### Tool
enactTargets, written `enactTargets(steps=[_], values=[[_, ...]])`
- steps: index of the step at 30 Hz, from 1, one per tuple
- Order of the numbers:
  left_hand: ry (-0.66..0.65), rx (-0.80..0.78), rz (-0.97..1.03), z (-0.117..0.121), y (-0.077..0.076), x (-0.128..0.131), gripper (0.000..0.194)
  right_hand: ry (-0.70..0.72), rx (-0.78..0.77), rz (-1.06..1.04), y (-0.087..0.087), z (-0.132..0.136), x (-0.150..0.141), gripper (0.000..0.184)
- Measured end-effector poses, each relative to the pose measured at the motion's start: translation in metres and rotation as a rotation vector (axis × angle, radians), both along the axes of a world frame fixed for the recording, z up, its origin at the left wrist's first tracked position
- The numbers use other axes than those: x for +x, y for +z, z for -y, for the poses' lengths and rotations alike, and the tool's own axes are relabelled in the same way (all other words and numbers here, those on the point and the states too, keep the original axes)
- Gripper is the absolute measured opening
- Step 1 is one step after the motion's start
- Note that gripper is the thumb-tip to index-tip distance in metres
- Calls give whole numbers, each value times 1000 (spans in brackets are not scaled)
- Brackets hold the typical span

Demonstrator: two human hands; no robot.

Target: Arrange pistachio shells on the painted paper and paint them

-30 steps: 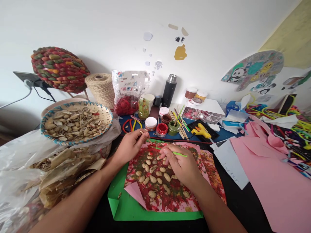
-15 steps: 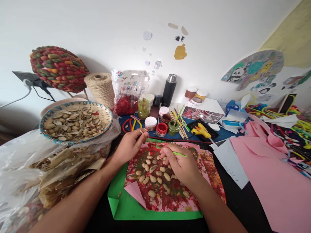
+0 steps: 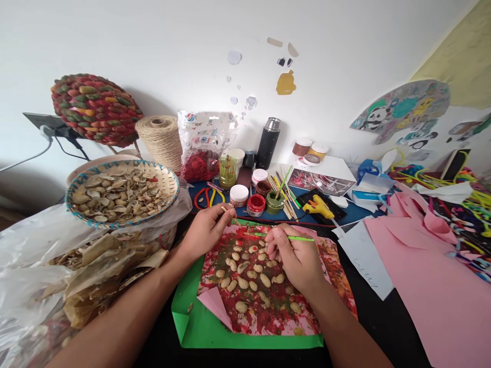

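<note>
Paintbrush (image 3: 302, 238) crosswise in right grip (image 3: 296, 258)

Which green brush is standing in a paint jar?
The upper brush, leaning out of the green jar; the held brush is in the right hand, nearly level over the painted sheet.

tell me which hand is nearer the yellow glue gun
Right. The right hand is on the near side of the yellow glue gun, slightly to its left, not touching it; the left hand is much farther left, over the paper's far-left corner.
</note>
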State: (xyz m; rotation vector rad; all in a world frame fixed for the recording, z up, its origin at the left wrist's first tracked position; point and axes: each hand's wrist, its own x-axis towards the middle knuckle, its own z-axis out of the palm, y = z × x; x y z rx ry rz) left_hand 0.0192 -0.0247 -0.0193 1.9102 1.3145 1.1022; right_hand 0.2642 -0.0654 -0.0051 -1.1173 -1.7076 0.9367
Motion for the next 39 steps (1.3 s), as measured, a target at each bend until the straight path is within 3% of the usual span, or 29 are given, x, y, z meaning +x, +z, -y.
enactTargets(steps=[4,9,15,22,39], values=[[-2,2,19,0,1,1,44,45,-15,-53,0,2,0,49],[64,31,89,1,5,-2,43,103,48,69,1,2,-1,52],[49,22,97,2,8,-8,49,29,2,62,-1,1,0,50],[-131,-22,-53,3,5,-5,50,-4,-5,19,1,0,-1,52],[-59,1,35,3,8,-1,47,-34,42,33,4,0,0,52]])
